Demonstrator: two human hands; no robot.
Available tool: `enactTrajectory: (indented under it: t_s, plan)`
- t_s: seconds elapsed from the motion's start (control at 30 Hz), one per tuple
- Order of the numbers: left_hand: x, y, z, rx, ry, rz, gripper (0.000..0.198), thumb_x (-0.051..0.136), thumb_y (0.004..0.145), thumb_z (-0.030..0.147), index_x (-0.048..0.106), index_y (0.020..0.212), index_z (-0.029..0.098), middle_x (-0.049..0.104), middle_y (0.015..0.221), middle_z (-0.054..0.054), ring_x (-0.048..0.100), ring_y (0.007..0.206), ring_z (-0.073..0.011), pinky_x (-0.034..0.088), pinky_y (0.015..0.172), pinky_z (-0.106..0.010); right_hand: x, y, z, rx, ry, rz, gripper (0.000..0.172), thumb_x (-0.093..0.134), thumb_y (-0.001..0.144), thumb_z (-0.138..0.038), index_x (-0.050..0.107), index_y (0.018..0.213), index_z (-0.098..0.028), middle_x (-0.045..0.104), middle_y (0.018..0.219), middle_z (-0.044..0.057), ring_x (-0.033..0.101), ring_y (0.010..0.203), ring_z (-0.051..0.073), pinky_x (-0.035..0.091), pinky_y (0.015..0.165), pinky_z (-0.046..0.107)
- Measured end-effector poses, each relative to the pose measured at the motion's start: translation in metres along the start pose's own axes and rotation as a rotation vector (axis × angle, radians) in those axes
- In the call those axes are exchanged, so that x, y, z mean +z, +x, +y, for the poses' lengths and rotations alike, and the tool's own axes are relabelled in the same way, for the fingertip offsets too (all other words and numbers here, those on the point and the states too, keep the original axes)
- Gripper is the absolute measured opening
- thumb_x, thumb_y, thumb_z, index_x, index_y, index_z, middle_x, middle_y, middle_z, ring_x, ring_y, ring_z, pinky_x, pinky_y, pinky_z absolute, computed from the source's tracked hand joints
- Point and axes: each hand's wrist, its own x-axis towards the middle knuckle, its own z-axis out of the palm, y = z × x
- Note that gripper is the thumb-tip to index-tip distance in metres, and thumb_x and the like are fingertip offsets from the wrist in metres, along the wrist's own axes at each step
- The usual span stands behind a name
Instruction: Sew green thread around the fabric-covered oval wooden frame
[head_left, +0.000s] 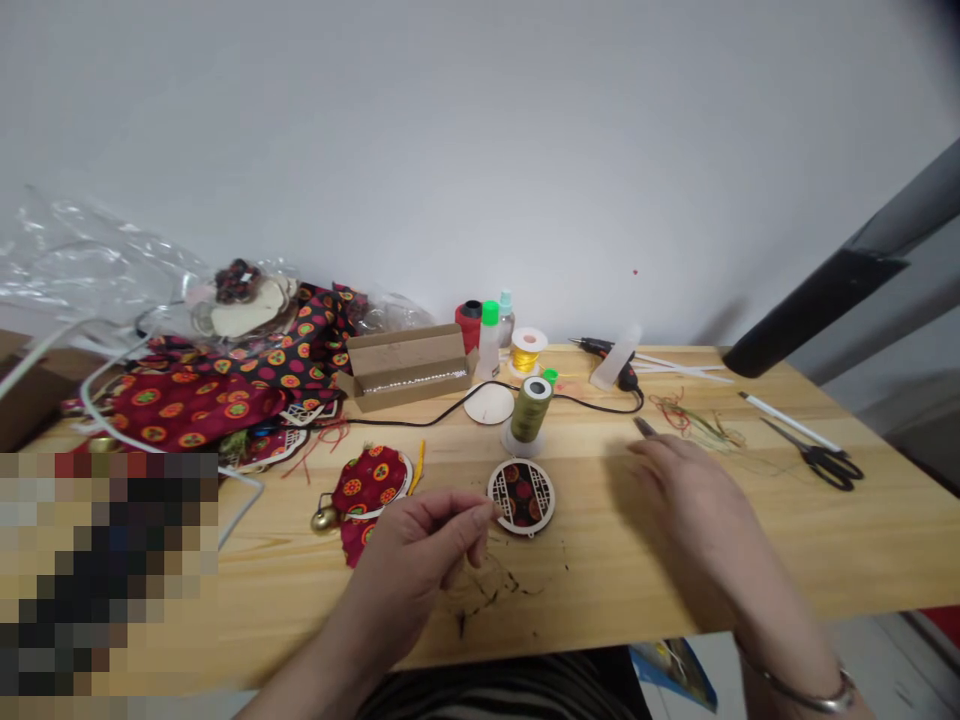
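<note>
My left hand [424,550] rests near the front of the wooden table [750,560], fingers pinched together just left of a round wooden fretwork disc [522,495] backed with red patterned cloth. What the pinch holds is too fine to see. Dark thread scraps [487,590] lie under it. My right hand [694,500] is blurred, stretched out to the right toward loose red and green threads [694,420], with a small dark tip showing at its fingers. An olive thread spool [531,412] stands behind the disc.
Red patterned cloth [195,400] and clear plastic bags pile at the left. A cloth-covered round piece with a brass bell [367,485] lies beside my left hand. A cardboard box [409,365], small bottles [489,340], a glue gun [611,362] with black cord and scissors [821,460] lie behind.
</note>
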Motion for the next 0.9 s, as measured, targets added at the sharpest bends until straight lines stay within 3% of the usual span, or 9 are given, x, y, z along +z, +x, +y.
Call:
enactTrajectory:
  t_s: [0.13, 0.23, 0.5, 0.9]
  plan:
    - [-0.002, 0.001, 0.0, 0.006, -0.062, 0.028, 0.022, 0.078, 0.063, 0.034, 0.074, 0.069, 0.013, 0.052, 0.047, 0.003, 0.034, 0.043, -0.0044, 0.019, 0.041, -0.018, 0.011, -0.015, 0.042, 0.242, -0.254, -0.195, 0.021, 0.051, 0.086, -0.019, 0.066, 0.096, -0.008, 0.067, 0.097, 0.017, 0.061, 0.092, 0.031, 0.048, 0.08, 0.04]
    - [-0.003, 0.0, -0.001, 0.017, -0.086, 0.034, 0.022, 0.079, 0.063, 0.034, 0.074, 0.069, 0.012, 0.049, 0.045, 0.004, 0.034, 0.043, -0.0041, 0.019, 0.04, -0.018, 0.014, -0.022, 0.051, 0.25, -0.249, -0.263, 0.026, 0.05, 0.086, -0.021, 0.064, 0.104, -0.007, 0.067, 0.104, 0.017, 0.059, 0.098, 0.032, 0.046, 0.086, 0.04]
    - [-0.004, 0.001, 0.001, 0.025, -0.118, 0.065, 0.022, 0.08, 0.061, 0.032, 0.074, 0.067, 0.012, 0.045, 0.045, 0.006, 0.029, 0.042, -0.003, 0.017, 0.04, -0.018, 0.016, -0.024, 0.05, 0.207, -0.266, -0.191, 0.034, 0.044, 0.086, -0.019, 0.06, 0.113, -0.005, 0.064, 0.107, 0.019, 0.058, 0.096, 0.032, 0.045, 0.086, 0.041]
    - [-0.007, -0.001, 0.001, 0.034, -0.12, 0.08, 0.021, 0.079, 0.063, 0.033, 0.074, 0.069, 0.014, 0.041, 0.044, 0.007, 0.025, 0.041, -0.0031, 0.016, 0.041, -0.019, 0.021, -0.022, 0.065, 0.268, -0.308, -0.217, 0.028, 0.041, 0.081, -0.008, 0.061, 0.1, -0.006, 0.065, 0.096, 0.02, 0.062, 0.089, 0.031, 0.045, 0.079, 0.037]
